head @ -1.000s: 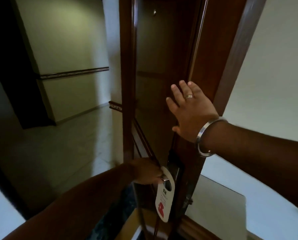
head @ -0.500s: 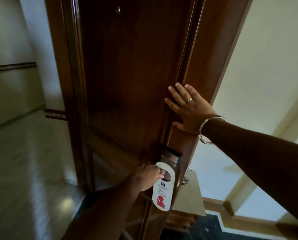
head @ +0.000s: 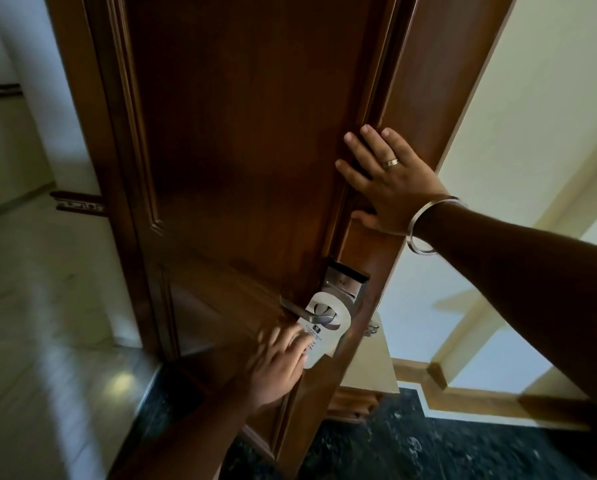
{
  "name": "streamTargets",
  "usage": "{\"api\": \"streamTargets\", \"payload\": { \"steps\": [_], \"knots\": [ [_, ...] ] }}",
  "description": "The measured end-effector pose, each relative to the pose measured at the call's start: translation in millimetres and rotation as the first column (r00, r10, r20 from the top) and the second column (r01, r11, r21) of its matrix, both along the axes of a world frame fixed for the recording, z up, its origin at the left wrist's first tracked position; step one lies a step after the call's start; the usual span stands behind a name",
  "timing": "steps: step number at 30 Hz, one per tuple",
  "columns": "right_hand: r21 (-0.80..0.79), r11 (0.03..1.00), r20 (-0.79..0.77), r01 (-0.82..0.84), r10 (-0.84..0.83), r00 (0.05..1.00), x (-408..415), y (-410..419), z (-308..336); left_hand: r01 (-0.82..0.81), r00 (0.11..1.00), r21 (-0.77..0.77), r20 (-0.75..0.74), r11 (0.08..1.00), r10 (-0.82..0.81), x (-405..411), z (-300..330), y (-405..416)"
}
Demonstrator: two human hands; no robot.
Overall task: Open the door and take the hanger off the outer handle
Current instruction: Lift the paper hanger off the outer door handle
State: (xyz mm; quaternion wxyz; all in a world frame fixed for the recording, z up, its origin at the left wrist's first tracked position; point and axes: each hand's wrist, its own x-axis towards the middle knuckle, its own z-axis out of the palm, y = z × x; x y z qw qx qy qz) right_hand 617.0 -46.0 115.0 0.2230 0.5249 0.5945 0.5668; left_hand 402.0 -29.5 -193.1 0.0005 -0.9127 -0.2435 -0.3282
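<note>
L hand (head: 279,367), fingers spread and blurred, touches the hanger's (head: 319,336) lower half; hanger hangs long-axis down off the handle (head: 298,311), just above-right of it. R hand (head: 390,188) flat, open on door (head: 241,150) edge (farther off).

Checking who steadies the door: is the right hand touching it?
Touching. The head view shows the right hand spread flat against the door near its edge.
</note>
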Motion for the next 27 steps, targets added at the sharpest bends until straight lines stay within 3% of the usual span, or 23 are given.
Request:
{"api": "streamTargets", "payload": {
  "steps": [2,5,7,10,14,20,23,27],
  "knots": [
    [0.010,1.000,0.013,-0.002,0.001,1.000,1,3,-2,0.044,0.996,-0.065,-0.075,0.997,-0.048,-3,-15,5],
    [0.021,1.000,0.011,0.006,-0.006,1.000,2,6,-5,-0.079,0.984,-0.398,-0.178,0.914,0.007,15,-15,24],
    [0.016,1.000,-0.002,0.001,-0.001,1.000,4,8,-4,-0.189,0.980,-0.633,-0.173,0.751,0.101,29,-13,40],
    [0.012,1.000,-0.005,0.000,0.000,1.000,7,9,-3,0.016,0.998,-0.913,0.037,0.408,0.045,43,-13,58],
    [-0.001,1.000,-0.042,0.010,-0.010,0.999,8,10,-4,0.206,0.972,-0.959,0.178,0.194,-0.153,54,-16,64],
    [0.001,1.000,-0.063,0.022,-0.022,0.998,10,13,-6,0.311,0.937,-0.949,0.315,-0.053,-0.149,48,-14,61],
    [-0.005,1.000,-0.080,0.030,-0.030,0.996,11,14,-6,0.323,0.933,-0.941,0.335,-0.100,-0.133,48,-11,60],
    [-0.005,0.998,-0.081,0.056,-0.056,0.995,11,15,-6,0.264,0.953,-0.960,0.274,-0.089,-0.126,61,-8,57]
  ]
}}
